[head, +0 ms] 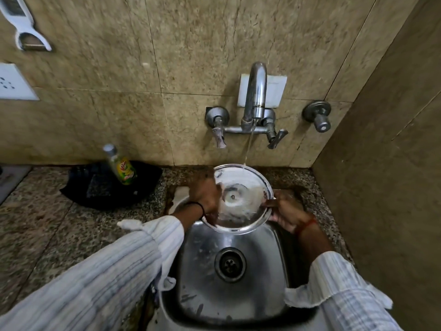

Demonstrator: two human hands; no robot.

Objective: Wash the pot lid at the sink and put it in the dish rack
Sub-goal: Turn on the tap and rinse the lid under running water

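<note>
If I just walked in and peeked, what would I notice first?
First the shiny pot lid, held tilted over the sink by the left hand and right hand. A thin stream of water falls onto its top edge from the tap on the wall. Then the green and yellow bottle, leaning on the counter to the left.

You're standing at a speckled granite counter (55, 225) with a steel sink (269, 266) set into it. On the counter left of the sink lies a black tray (95, 187), and a green-labelled bottle (120, 166) stands tilted in it.
</note>
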